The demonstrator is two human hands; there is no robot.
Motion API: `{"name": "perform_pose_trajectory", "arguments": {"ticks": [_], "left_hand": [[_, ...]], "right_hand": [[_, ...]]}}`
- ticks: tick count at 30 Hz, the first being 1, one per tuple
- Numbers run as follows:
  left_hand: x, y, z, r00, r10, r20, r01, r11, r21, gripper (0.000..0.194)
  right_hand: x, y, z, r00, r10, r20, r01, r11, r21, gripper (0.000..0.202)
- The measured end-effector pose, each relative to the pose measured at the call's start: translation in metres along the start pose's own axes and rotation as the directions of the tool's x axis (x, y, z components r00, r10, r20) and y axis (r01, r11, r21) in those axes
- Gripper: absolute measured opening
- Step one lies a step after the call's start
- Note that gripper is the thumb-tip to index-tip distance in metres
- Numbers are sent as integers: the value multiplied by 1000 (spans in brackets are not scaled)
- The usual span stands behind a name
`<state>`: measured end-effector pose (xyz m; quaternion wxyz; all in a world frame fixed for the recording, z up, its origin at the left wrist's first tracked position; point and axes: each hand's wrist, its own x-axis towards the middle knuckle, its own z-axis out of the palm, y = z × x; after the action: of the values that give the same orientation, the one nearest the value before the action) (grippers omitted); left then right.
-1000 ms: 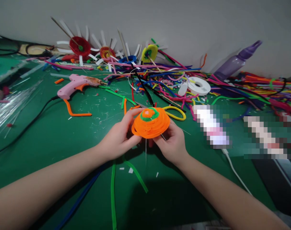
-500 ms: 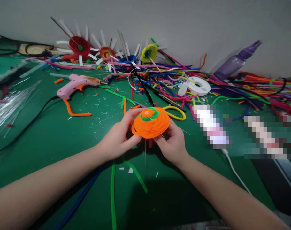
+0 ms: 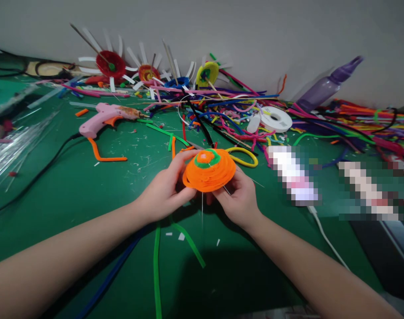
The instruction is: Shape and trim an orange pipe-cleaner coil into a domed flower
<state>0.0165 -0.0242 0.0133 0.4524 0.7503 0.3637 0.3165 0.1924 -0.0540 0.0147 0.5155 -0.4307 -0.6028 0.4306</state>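
An orange coiled disc [image 3: 210, 177] with a green ring and an orange middle is held over the green table, a thin clear strand hanging below it. My left hand [image 3: 166, 188] grips its left edge, the thumb at the lower rim. On the other side my right hand [image 3: 240, 197] holds the right edge, fingers curled beneath it and partly hidden. A thin stick or strand shows by the right fingers. Behind the disc lies a yellow loop [image 3: 243, 157], and green strips [image 3: 158, 270] lie nearer to me.
A pink glue gun [image 3: 105, 117] with a black cord lies at the left. Along the wall are a pile of coloured stems [image 3: 221, 108], paper-spoked discs [image 3: 110, 64], a white spool [image 3: 276, 119] and a purple bottle [image 3: 324, 88]. Blurred-out items and a white cable [image 3: 326, 237] lie right.
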Motion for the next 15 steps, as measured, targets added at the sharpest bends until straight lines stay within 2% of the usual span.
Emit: {"name": "perform_pose_trajectory", "arguments": {"ticks": [6,15], "left_hand": [[0,-1,0,999,18,-33,-18,1000,15,56],[0,0,0,1000,-5,-11,5,1000,20,57]], "right_hand": [[0,-1,0,999,34,1,-34,999,-7,18],[2,-1,0,999,41,18,-41,999,29,22]]}}
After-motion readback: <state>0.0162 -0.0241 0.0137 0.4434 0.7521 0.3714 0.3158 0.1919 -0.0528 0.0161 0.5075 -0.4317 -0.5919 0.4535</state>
